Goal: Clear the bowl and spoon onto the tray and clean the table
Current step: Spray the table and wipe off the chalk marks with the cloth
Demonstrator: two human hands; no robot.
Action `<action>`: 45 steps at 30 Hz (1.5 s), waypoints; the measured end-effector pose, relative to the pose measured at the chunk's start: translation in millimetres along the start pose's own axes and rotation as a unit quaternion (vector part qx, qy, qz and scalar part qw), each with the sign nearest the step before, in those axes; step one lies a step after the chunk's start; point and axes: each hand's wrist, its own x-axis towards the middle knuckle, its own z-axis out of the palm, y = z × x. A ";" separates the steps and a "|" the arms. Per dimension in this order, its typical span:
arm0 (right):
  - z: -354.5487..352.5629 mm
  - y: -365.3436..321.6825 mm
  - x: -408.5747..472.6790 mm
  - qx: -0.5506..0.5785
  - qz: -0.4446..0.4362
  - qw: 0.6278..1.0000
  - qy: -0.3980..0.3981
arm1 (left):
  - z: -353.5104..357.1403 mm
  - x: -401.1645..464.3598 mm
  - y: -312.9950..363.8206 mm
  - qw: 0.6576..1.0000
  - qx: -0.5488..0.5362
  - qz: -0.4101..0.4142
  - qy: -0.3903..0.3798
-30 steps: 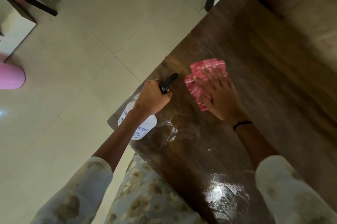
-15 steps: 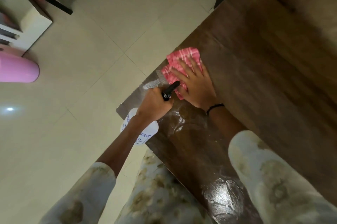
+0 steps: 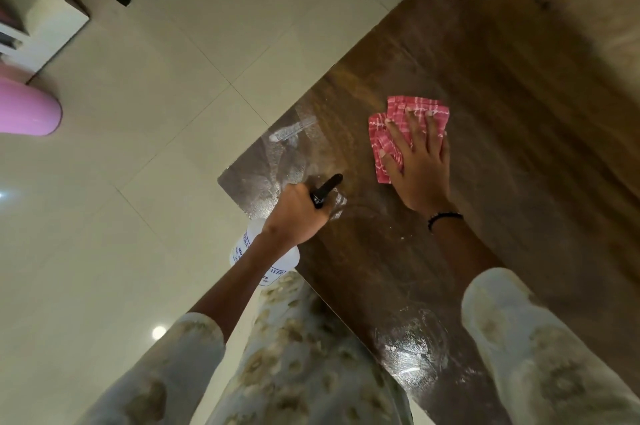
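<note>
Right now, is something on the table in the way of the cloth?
Nothing visible. The right hand presses the red cloth flat on the table; only wet streaks lie around it.

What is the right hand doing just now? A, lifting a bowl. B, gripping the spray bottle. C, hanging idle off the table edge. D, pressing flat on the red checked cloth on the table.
D: the right hand lies with straight fingers spread over the red checked cloth on the dark wooden table.
</note>
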 end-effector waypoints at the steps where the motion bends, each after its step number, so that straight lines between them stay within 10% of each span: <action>1: 0.3 -0.1 -1.2 -0.001 -0.003 1.000 0.001 | -0.6 0.1 -2.4 1.000 -0.007 -0.010 0.007; 16: -2.9 -6.4 7.4 -0.017 -0.017 1.000 -0.013 | -44.5 30.6 -20.0 0.994 -0.019 -0.063 0.089; 32: 12.0 -83.7 17.2 -0.047 -0.285 0.956 -0.046 | -50.2 25.2 -16.7 0.995 -0.060 -0.047 0.065; 45: 16.8 -110.8 67.3 -0.056 -0.151 0.987 -0.028 | -41.9 8.0 -31.9 0.996 -0.036 -0.035 0.069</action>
